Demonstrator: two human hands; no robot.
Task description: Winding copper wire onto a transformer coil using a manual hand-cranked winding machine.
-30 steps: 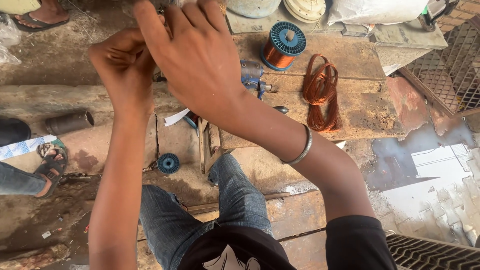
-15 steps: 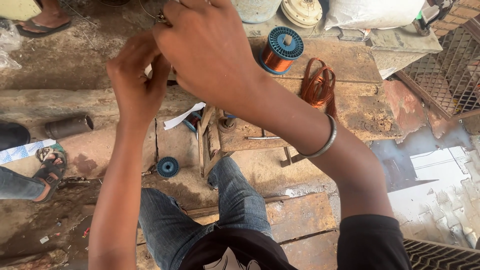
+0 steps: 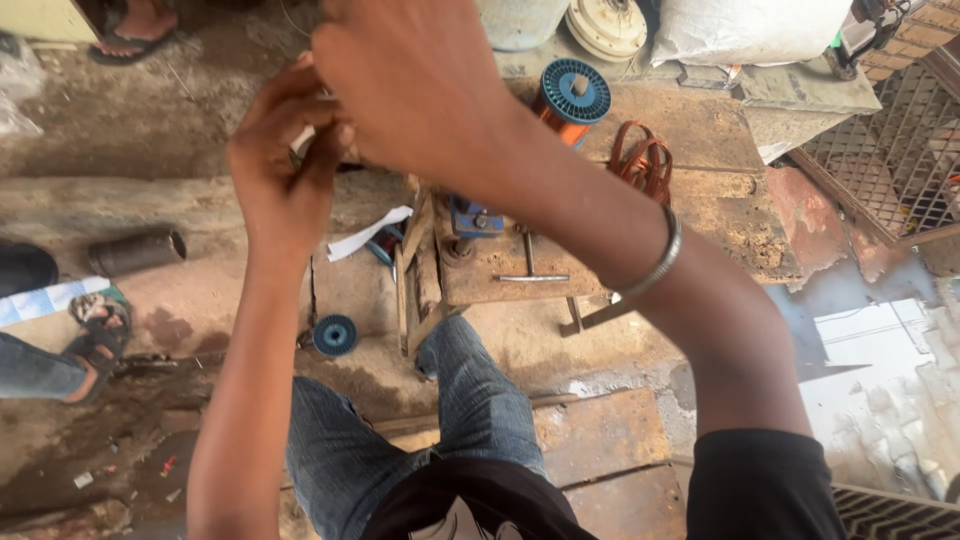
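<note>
Copper-wire spool w/ round blue flange beyond both hands, fingers pinched together, held item hidden.

A bulging white woven sack lies at the top right, on the grey concrete ledge beside a round cream disc-shaped casing. It is the only package in view; no labels, signs or screens show.

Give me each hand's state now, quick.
Left hand: fingers pinched shut at the fingertips; what they hold cannot be told.
Right hand: curled over, back to camera; grip hidden, cannot be told.
</note>
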